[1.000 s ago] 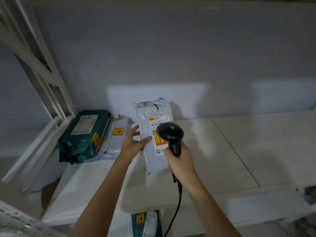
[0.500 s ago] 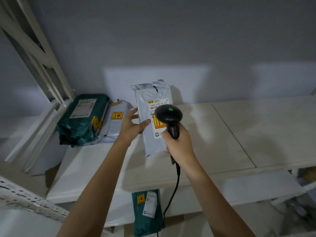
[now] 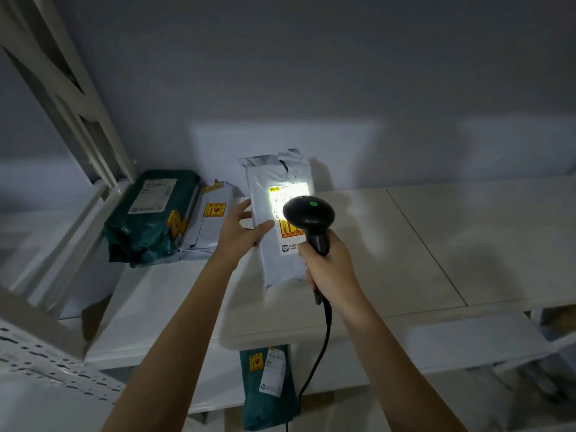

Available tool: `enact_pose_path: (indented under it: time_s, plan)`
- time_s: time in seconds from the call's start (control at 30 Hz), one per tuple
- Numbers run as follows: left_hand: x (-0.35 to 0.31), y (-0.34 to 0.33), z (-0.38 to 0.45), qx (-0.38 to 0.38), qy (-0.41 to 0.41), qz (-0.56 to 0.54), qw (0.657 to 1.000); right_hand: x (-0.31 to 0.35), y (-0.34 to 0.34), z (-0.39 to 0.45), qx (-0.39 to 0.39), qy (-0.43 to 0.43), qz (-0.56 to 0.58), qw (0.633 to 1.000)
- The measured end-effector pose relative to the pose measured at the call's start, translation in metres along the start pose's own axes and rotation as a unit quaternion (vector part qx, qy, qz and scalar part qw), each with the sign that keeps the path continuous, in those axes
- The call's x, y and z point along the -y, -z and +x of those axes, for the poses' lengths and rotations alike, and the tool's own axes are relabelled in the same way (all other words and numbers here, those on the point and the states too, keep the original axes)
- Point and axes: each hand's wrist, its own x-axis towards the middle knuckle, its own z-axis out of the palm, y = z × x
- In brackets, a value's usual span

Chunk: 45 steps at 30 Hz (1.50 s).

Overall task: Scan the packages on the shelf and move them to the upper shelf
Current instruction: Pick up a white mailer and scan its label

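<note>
Two hands were at work over the shelf (image 3: pixel 405 244): the left hand (image 3: pixel 241 233) pinched the edge of a grey package (image 3: pixel 280 260), thumb on its front and fingers behind, holding it upright. The right hand (image 3: pixel 327 269) had its grip curled tight round the handle of a black scanner (image 3: pixel 308 215), whose beam lit the label (image 3: pixel 290 194) just beyond it. To the left of the left hand lay a green package (image 3: pixel 149 219) touching a second grey package (image 3: pixel 212 222), and below the right hand another green package (image 3: pixel 269 385) stood on the lower shelf (image 3: pixel 452 341).
</note>
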Motion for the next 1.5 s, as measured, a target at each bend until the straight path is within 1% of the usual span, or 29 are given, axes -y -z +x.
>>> enact_pose_path:
  time_s: [0.17, 0.3, 0.4, 0.47, 0.53, 0.63, 0.77, 0.93, 1.03, 1.13, 1.2, 1.23, 1.27, 1.3, 1.33, 1.37, 1.4, 1.43, 1.47, 1.5]
  plan:
    - [0.000, -0.004, -0.001, 0.002, 0.003, -0.013, 1.000, -0.002, 0.003, -0.004, 0.013, 0.003, 0.016, 1.000]
    - [-0.001, -0.011, -0.003, 0.002, 0.011, -0.028, 1.000, -0.005, 0.007, -0.004, 0.008, 0.011, 0.018, 1.000]
    - [0.001, -0.013, -0.003, -0.006, 0.010, -0.035, 0.999, -0.012, 0.014, 0.004, -0.010, 0.011, 0.021, 1.000]
    - [0.003, -0.012, -0.004, -0.013, 0.020, -0.046, 0.999, -0.018, 0.022, 0.016, -0.038, 0.001, 0.034, 0.999]
    - [0.005, -0.009, -0.005, -0.027, 0.035, -0.061, 0.997, -0.026, 0.033, 0.034, -0.061, -0.013, 0.048, 0.997]
    - [0.006, -0.003, -0.010, -0.054, 0.044, -0.068, 0.995, -0.043, 0.044, 0.067, -0.067, -0.047, 0.019, 0.996]
    - [0.003, 0.002, -0.017, -0.089, 0.069, -0.092, 0.989, -0.072, 0.046, 0.102, -0.041, -0.116, -0.015, 0.992]
    - [-0.008, 0.006, -0.031, -0.129, 0.106, -0.122, 0.978, -0.097, 0.037, 0.121, -0.014, -0.165, -0.076, 0.983]
    - [-0.023, 0.008, -0.039, -0.146, 0.098, -0.104, 0.979, -0.105, 0.036, 0.125, -0.006, -0.147, -0.131, 0.980]
    - [-0.038, 0.007, -0.043, -0.143, 0.085, -0.106, 0.980, -0.104, 0.037, 0.125, 0.002, -0.161, -0.165, 0.973]
    - [-0.046, 0.003, -0.045, -0.135, 0.076, -0.109, 0.982, -0.100, 0.039, 0.122, 0.019, -0.152, -0.240, 0.959]
    - [-0.049, 0.001, -0.045, -0.135, 0.075, -0.106, 0.982, -0.097, 0.041, 0.119, 0.001, -0.126, -0.285, 0.950]
    - [-0.052, -0.002, -0.046, -0.138, 0.078, -0.104, 0.982, -0.093, 0.044, 0.115, -0.033, -0.084, -0.304, 0.949]
    - [-0.055, -0.004, -0.048, -0.142, 0.083, -0.101, 0.981, -0.085, 0.049, 0.108, -0.062, -0.032, -0.279, 0.958]
    - [-0.057, -0.005, -0.049, -0.147, 0.089, -0.099, 0.980, -0.075, 0.054, 0.100, -0.060, 0.011, -0.199, 0.978]
    - [-0.058, -0.006, -0.050, -0.149, 0.097, -0.099, 0.979, -0.065, 0.061, 0.092, -0.019, 0.033, -0.081, 0.996]
    - [-0.060, -0.007, -0.052, -0.150, 0.108, -0.102, 0.977, -0.052, 0.068, 0.082, 0.059, 0.034, 0.035, 0.997]
    - [-0.062, -0.009, -0.055, -0.150, 0.118, -0.108, 0.976, -0.043, 0.075, 0.072, 0.145, 0.028, 0.118, 0.982]
    - [-0.065, -0.010, -0.059, -0.149, 0.124, -0.115, 0.974, -0.036, 0.083, 0.061, 0.215, 0.044, 0.151, 0.964]
    - [-0.067, -0.012, -0.063, -0.146, 0.126, -0.120, 0.974, -0.029, 0.090, 0.046, 0.258, 0.069, 0.141, 0.953]
